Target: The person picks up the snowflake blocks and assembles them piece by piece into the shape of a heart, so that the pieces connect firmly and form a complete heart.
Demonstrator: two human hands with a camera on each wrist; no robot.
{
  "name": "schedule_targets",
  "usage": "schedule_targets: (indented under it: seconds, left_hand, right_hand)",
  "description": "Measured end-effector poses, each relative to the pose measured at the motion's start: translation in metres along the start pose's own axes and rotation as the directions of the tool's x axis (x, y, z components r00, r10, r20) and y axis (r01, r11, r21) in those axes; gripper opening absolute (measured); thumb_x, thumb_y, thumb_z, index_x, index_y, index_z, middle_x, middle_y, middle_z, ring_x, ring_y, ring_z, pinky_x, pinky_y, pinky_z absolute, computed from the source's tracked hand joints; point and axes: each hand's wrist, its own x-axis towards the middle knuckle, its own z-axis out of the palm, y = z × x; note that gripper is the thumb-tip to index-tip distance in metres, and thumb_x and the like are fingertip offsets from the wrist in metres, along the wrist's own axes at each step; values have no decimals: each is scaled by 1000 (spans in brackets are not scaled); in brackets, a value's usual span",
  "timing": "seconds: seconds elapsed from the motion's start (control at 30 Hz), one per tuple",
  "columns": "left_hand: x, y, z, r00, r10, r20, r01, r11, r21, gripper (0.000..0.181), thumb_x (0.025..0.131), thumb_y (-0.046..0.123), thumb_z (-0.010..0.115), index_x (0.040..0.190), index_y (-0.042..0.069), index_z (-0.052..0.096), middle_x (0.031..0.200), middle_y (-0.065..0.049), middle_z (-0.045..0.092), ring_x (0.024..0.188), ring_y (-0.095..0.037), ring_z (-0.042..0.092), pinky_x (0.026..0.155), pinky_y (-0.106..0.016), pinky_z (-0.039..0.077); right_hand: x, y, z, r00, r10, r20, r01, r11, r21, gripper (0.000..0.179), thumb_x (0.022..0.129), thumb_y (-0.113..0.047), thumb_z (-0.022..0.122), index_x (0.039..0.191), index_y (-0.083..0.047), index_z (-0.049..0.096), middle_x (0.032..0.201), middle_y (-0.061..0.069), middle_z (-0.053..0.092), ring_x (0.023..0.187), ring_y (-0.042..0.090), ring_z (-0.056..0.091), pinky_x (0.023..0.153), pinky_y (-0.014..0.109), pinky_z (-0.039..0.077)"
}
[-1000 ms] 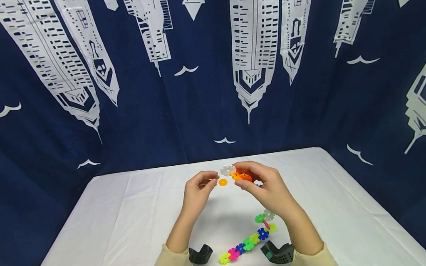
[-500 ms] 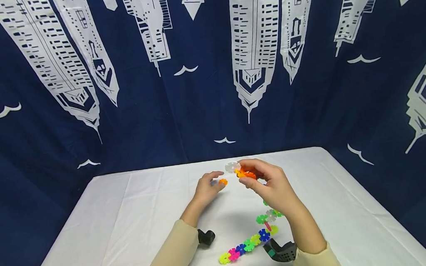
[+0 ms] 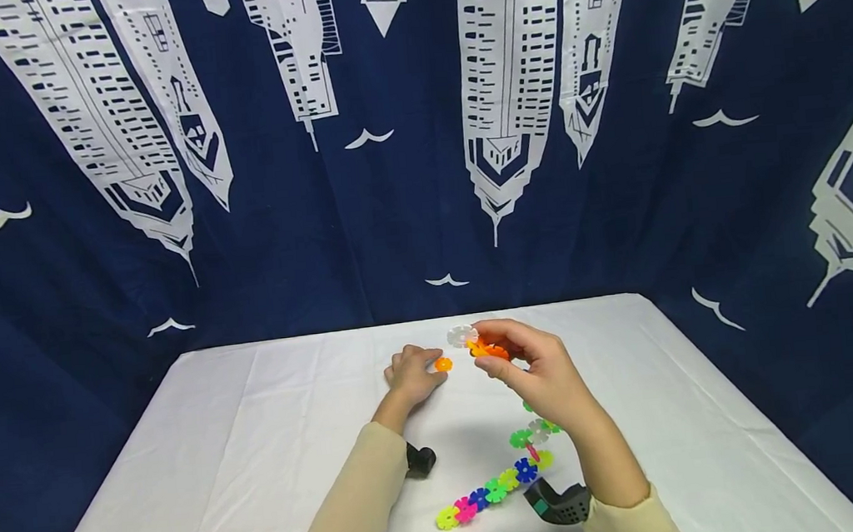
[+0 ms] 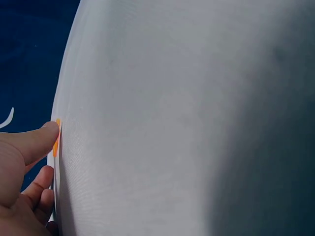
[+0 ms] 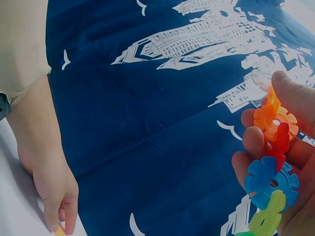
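My left hand (image 3: 411, 376) is down on the far part of the table, thumb and index finger at opposite sides of a small loose orange notched disc (image 3: 443, 365). The left wrist view shows that disc edge-on against the thumb. Held above the table, my right hand (image 3: 532, 362) grips one end of a chain of interlocking plastic discs. A clear disc (image 3: 460, 336) sticks out past its fingertips. By the palm, an orange disc (image 5: 263, 120), a red disc (image 5: 280, 145) and a blue disc (image 5: 258, 184) are linked. The chain's coloured tail (image 3: 496, 491) lies on the cloth; its middle is partly hidden.
A white cloth covers the table (image 3: 209, 467). Behind it hangs a dark blue curtain (image 3: 408, 217) with white building prints. Black wrist devices show at the left wrist (image 3: 419, 460) and the right wrist (image 3: 558, 504).
My left hand has gone from beside the right hand down to the loose orange disc, its fingers now around it. The right hand keeps hold of the chain, almost unmoved.
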Motion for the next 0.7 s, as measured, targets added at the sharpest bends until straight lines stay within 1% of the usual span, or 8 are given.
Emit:
schedule_targets:
  seconds: [0.07, 0.17, 0.27, 0.43, 0.5, 0.6, 0.63, 0.7]
  left_hand:
    - [1, -1, 0, 1000, -5, 2, 5, 1000, 19, 41, 87, 27, 76, 128, 23, 69, 130, -9, 54, 120, -30, 43, 97, -49, 31]
    - [1, -1, -1, 1000, -1, -6, 1, 1000, 15, 35, 86, 26, 77, 121, 24, 73, 128, -8, 54, 120, -30, 43, 97, -50, 31]
    - [0, -2, -2, 1000, 9, -19, -9, 1000, -8, 29, 85, 26, 79, 113, 23, 75, 128, -8, 55, 121, -30, 44, 96, -50, 31]
    - [-2, -5, -1, 999, 15, -35, -16, 999, -52, 23, 82, 24, 82, 103, 18, 77, 124, -8, 57, 119, -29, 45, 96, -50, 32]
    - [-3, -7, -1, 999, 14, -33, -16, 997, -73, 22, 82, 24, 82, 101, 16, 76, 124, -7, 58, 119, -29, 46, 97, -49, 32]
    - [-5, -10, -2, 999, 11, -45, -17, 990, -139, 23, 82, 24, 82, 101, 14, 75, 120, -7, 63, 118, -30, 51, 98, -49, 33]
    - [-5, -11, -2, 999, 4, -49, -13, 985, -174, 23, 82, 24, 82, 101, 13, 75, 118, -7, 66, 117, -29, 54, 99, -48, 34]
    - [-7, -13, -4, 998, -7, -58, -9, 966, -258, 25, 83, 23, 81, 104, 10, 74, 113, -7, 70, 111, -26, 60, 100, -44, 40]
  right_hand:
    - [1, -1, 0, 1000, -2, 1, 2, 1000, 1, 34, 87, 1, 72, 120, -5, 67, 95, 8, 70, 68, 8, 60, 61, 21, 54]
    - [1, -1, 1, 1000, -7, 5, 7, 1000, -4, 33, 88, 0, 72, 120, -5, 67, 95, 8, 71, 69, 8, 61, 62, 21, 55]
    - [2, -1, 1, 1000, -7, 6, 8, 1000, -11, 33, 88, 0, 72, 120, -6, 67, 95, 7, 71, 72, 8, 61, 65, 22, 56]
    - [1, -1, 2, 1000, 2, 12, -2, 1000, -3, 34, 88, -1, 72, 121, -6, 67, 97, 7, 71, 73, 9, 62, 66, 22, 57]
    - [0, -1, 2, 1000, 8, 13, -8, 1000, -6, 34, 89, -1, 72, 122, -6, 67, 98, 7, 72, 72, 8, 62, 65, 22, 57]
    - [-1, -1, 2, 1000, 15, 8, -14, 1000, -15, 34, 89, -2, 72, 122, -6, 67, 98, 7, 72, 73, 8, 62, 65, 22, 57]
    - [-1, -1, 2, 1000, 16, 6, -16, 1000, -19, 33, 89, -2, 72, 121, -6, 67, 99, 7, 72, 73, 8, 62, 65, 22, 57]
    - [-1, -2, 1, 1000, 20, 3, -20, 1000, -25, 33, 89, -2, 72, 121, -6, 67, 99, 7, 72, 73, 8, 62, 65, 22, 57]
